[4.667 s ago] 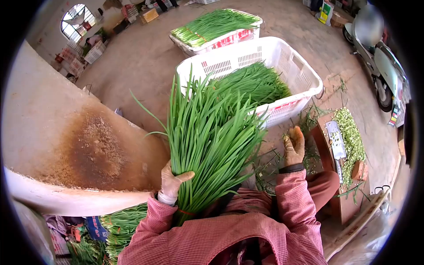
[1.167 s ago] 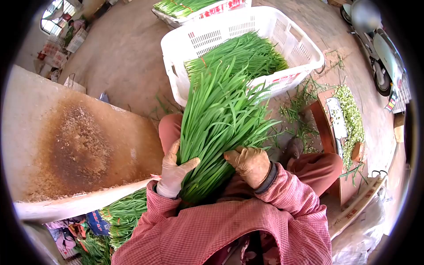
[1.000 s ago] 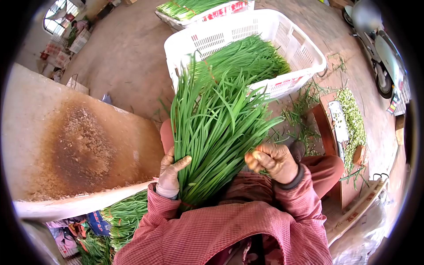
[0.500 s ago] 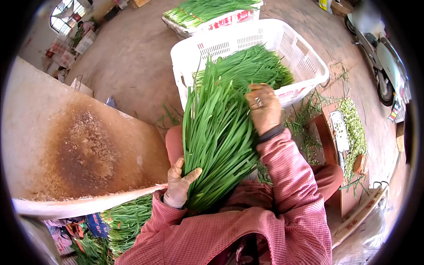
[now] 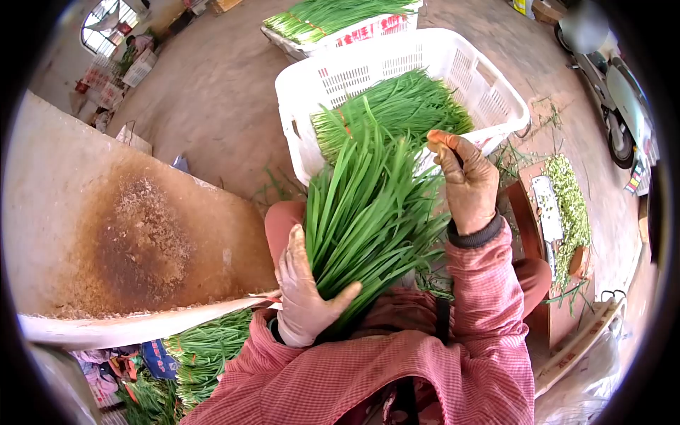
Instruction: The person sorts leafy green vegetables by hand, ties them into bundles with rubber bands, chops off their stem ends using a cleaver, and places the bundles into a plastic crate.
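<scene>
A thick bunch of long green garlic chives [image 5: 368, 227] leans across my lap, its leaf tips toward the white basket. My gloved left hand [image 5: 308, 290] cups its lower left side, thumb across the front and fingers along the edge. To the right of the bunch, my gloved right hand [image 5: 469, 180] is raised with fingertips pinched together; whatever may be in them is too small to make out. Just beyond, tied chives [image 5: 404, 106] lie inside the white plastic basket [image 5: 301, 88]. The bunch's lower end is partly hidden by my left hand and sleeve.
Another filled crate [image 5: 354, 32] stands farther back. At left is a stained slab [image 5: 78, 212], with more chives [image 5: 205, 354] below it. A wooden stand [image 5: 528, 227] with cut bits [image 5: 570, 212] is at right, near a parked scooter [image 5: 616, 106]. Another person [image 5: 140, 44] is far left.
My right hand has moved off the leaves, rightward and toward me, and is now pinched. My left hand has shifted right, showing more of its back. The leaf tips have dropped from the basket chives.
</scene>
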The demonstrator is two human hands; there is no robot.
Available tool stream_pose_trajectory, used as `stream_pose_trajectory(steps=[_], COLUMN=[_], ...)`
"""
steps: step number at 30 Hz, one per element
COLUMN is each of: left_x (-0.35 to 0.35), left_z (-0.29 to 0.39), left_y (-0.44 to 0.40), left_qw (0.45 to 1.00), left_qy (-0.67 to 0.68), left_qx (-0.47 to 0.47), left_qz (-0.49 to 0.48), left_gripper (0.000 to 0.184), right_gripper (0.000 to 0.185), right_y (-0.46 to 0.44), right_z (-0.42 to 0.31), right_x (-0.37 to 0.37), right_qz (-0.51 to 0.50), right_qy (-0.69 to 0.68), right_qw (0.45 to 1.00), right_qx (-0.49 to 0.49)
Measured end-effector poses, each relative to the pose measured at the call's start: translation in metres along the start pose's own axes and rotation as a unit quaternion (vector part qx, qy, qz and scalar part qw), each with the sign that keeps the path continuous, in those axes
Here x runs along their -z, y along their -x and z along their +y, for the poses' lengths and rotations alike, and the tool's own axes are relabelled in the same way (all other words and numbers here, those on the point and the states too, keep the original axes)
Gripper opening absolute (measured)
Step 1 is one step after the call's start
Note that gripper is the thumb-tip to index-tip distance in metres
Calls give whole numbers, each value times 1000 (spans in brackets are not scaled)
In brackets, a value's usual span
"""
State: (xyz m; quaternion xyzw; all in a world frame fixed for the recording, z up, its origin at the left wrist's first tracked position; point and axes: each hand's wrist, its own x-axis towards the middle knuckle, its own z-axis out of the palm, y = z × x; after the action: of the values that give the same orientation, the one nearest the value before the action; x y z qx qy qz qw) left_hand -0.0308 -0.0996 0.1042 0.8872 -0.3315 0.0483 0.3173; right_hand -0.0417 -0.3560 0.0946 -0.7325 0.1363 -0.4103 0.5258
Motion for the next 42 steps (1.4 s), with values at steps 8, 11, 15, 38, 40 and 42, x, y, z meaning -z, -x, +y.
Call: stream_pose_trajectory(steps=[8,11,15,38,40,42], left_x=[-74,-62,-35,-33,-31,-31], left_z=[6,-6,-36,-55,-55,-60], left_y=[-33,-44,-54,-32,-30,-29], left_qw=[842,896,942,908,921,922], left_qy=[-368,-292,-40,365,338,334], left_qx=[-146,-4,112,120,112,114], left_qz=[-367,-335,-314,-167,-161,-158], left_gripper=[110,110,108,87,88,88], right_gripper=[50,46,56,28,18,16], right_y=[112,146,166,38,40,44], right_z=[-13,-3,-5,-40,-33,-25], right_x=[41,68,40,-17,-37,-45], right_qz=[-193,-315,-422,-169,-179,-193], right_qy=[75,180,347,259,309,313], right_qw=[978,922,837,931,908,900], right_qx=[-31,-138,25,192,218,233])
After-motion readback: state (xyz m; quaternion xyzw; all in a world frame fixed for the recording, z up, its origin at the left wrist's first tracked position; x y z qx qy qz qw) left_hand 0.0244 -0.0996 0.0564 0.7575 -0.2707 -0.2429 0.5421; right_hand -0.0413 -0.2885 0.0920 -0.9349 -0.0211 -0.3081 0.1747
